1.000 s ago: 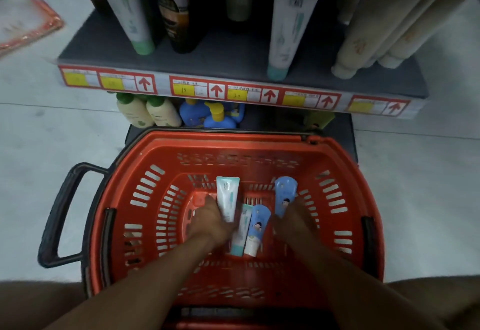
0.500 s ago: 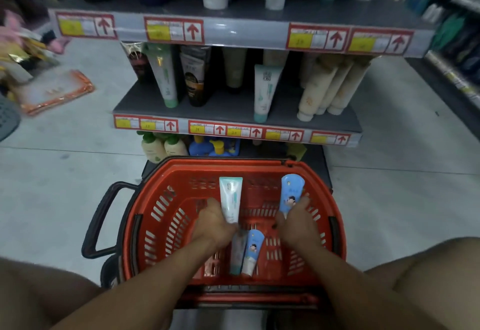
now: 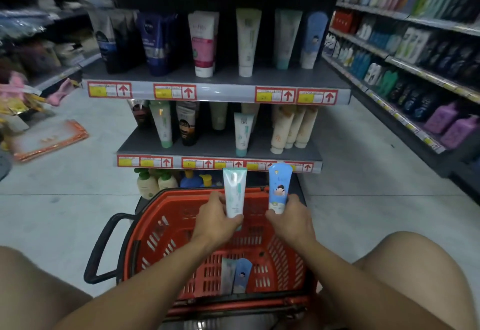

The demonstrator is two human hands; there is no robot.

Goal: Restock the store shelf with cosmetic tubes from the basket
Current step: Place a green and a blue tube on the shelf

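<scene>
Now both forearms stretched forward over the red basket (image 3: 166,228), hands raised level with its far rim. Left hand (image 3: 215,216) curled shut round the lower end of a white-and-green tube (image 3: 234,191), thumb across the front, tube upright with crimped end upward. Right hand (image 3: 293,219) likewise closed on the cap end of a blue tube (image 3: 279,187) with a cartoon figure, also upright, the two tubes side by side and apart. Two more tubes (image 3: 235,275) lying together on the basket floor, one pale green, one blue. Ahead, grey shelf (image 3: 215,148) carrying standing tubes, with a higher shelf (image 3: 223,76) above holding a matching green tube and blue tube at its right end.
</scene>
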